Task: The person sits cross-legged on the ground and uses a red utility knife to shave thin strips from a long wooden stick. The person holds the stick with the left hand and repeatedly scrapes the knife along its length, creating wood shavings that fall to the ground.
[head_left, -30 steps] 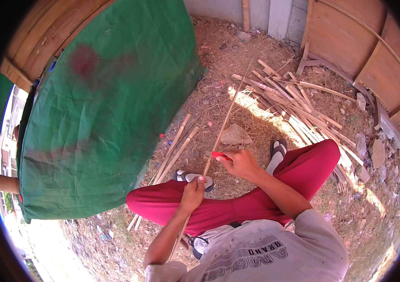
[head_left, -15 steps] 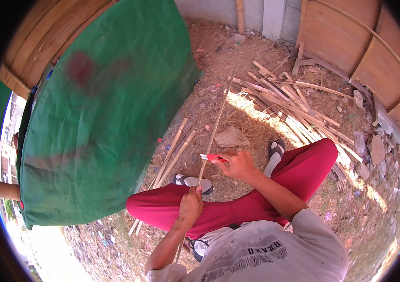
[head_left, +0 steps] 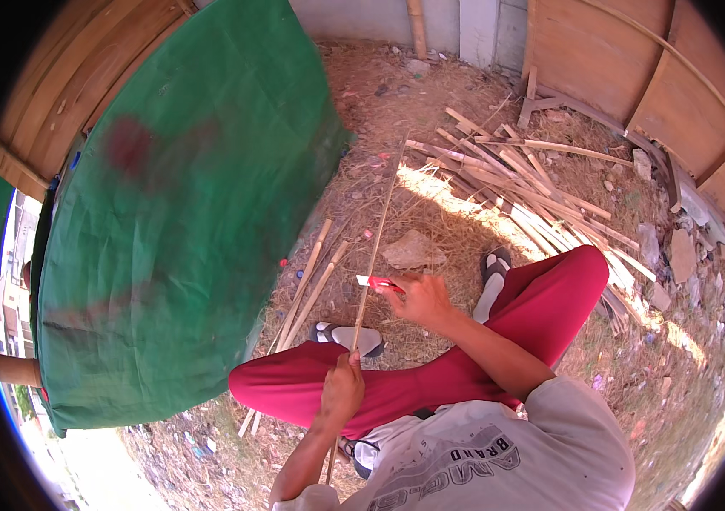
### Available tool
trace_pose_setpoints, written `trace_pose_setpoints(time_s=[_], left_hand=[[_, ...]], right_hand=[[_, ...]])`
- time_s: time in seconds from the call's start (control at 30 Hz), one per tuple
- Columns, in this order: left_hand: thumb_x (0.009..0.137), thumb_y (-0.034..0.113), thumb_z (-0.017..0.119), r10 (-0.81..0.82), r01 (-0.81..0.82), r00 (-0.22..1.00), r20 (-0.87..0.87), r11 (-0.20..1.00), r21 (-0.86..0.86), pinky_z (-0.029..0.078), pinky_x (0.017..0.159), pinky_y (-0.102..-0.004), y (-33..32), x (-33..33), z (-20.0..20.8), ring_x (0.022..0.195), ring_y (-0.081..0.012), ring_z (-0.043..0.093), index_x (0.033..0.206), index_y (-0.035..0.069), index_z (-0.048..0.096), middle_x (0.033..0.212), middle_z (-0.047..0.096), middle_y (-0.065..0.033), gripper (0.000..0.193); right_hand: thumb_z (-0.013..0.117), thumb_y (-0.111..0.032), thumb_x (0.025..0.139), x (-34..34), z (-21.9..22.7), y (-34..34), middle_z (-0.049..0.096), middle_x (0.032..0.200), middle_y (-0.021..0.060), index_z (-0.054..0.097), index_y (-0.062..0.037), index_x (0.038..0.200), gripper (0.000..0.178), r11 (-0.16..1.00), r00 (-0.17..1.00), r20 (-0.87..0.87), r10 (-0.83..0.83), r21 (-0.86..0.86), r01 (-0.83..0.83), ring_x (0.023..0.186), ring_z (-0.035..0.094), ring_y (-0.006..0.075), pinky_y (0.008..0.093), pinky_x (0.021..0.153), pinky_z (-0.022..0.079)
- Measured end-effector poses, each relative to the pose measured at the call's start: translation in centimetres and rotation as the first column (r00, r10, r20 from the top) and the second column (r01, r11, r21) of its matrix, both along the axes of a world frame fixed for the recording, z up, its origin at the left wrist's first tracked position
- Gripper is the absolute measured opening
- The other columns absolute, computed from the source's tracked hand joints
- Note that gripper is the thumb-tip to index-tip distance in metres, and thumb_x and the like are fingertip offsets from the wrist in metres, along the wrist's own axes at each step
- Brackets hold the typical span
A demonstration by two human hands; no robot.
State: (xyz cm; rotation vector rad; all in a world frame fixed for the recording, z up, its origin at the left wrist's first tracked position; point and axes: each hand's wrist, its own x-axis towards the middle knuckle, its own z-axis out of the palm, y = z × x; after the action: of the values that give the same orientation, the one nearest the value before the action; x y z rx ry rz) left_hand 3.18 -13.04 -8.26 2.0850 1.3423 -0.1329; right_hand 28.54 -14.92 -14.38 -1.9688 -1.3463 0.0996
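A long, thin bamboo strip [head_left: 385,209] slants up and away in front of me, its lower end running back beside my left forearm. My left hand [head_left: 343,387] is closed around it near my left knee. My right hand [head_left: 418,298] grips a red utility knife [head_left: 385,284], whose pale blade lies against the strip, farther along than my left hand. Both hands are above my crossed legs in dark red trousers [head_left: 541,298].
A heap of split bamboo strips [head_left: 533,187] lies at the far right. A flat stone [head_left: 414,249] and a few bamboo pieces [head_left: 307,281] rest on the dry-grass ground. A green tarp [head_left: 183,221] hangs at left; wooden panels [head_left: 592,60] stand at back right.
The view has shifted slightly, so the surroundings sit a little to the left. The strip stands a bit steeper. Both hands keep their holds, and the blade remains at the strip.
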Motion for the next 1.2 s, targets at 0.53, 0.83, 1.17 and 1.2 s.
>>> trace_pose_setpoints(time_s=[0.53, 0.83, 1.17, 1.2], left_hand=[[0.11, 0.03, 0.04, -0.057, 0.037, 0.988, -0.144, 0.99, -0.136, 0.049, 0.065, -0.0566, -5.8, -9.5, 5.2, 0.075, -0.0526, 0.066, 0.105, 0.0, 0.065, 0.073, 0.065, -0.0281, 0.039], [0.109, 0.029, 0.042, -0.092, 0.074, 0.986, -0.138, 0.989, -0.13, 0.05, 0.065, -0.0565, -7.1, -14.1, 6.9, 0.074, -0.0505, 0.067, 0.104, 0.001, 0.064, 0.071, 0.065, -0.0279, 0.036], [0.109, 0.024, 0.046, 0.025, -0.02, 0.998, 0.054, 0.996, -0.092, 0.053, 0.061, -0.0497, -6.5, -14.9, 5.6, 0.071, -0.0449, 0.07, 0.099, -0.001, 0.065, 0.069, 0.067, -0.022, 0.032], [0.11, 0.024, 0.046, 0.028, -0.017, 0.996, 0.088, 0.992, -0.126, 0.053, 0.061, -0.0493, -6.4, -14.4, 5.7, 0.07, -0.0435, 0.071, 0.099, -0.001, 0.065, 0.069, 0.067, -0.0213, 0.033]], right_hand=[[0.066, -0.053, 0.094, 10.2, -2.4, 1.7, 0.069, 0.068, 0.0195, 0.081, -0.0145, 0.11, 0.044, 0.868, 0.906, -0.061, -0.418, -0.322, 0.379, 0.069, 0.071, 0.0385, 0.0487, 0.068, 0.057], [0.065, -0.054, 0.093, 15.1, -8.1, 1.3, 0.073, 0.089, 0.0253, 0.078, -0.0034, 0.101, 0.053, 0.715, 0.757, -0.117, -0.643, -0.447, 0.538, 0.088, 0.073, 0.0439, 0.0518, 0.079, 0.057], [0.063, -0.033, 0.094, 14.4, -10.6, -0.5, 0.073, 0.116, 0.0239, 0.074, -0.0023, 0.115, 0.038, 0.566, 0.844, 0.024, -0.536, -0.731, 0.38, 0.111, 0.071, 0.0374, 0.0474, 0.092, 0.057], [0.063, -0.032, 0.094, 14.5, -10.2, -0.6, 0.073, 0.116, 0.0241, 0.074, -0.0025, 0.115, 0.038, 0.565, 0.844, 0.028, -0.536, -0.731, 0.383, 0.112, 0.071, 0.0367, 0.047, 0.092, 0.057]])
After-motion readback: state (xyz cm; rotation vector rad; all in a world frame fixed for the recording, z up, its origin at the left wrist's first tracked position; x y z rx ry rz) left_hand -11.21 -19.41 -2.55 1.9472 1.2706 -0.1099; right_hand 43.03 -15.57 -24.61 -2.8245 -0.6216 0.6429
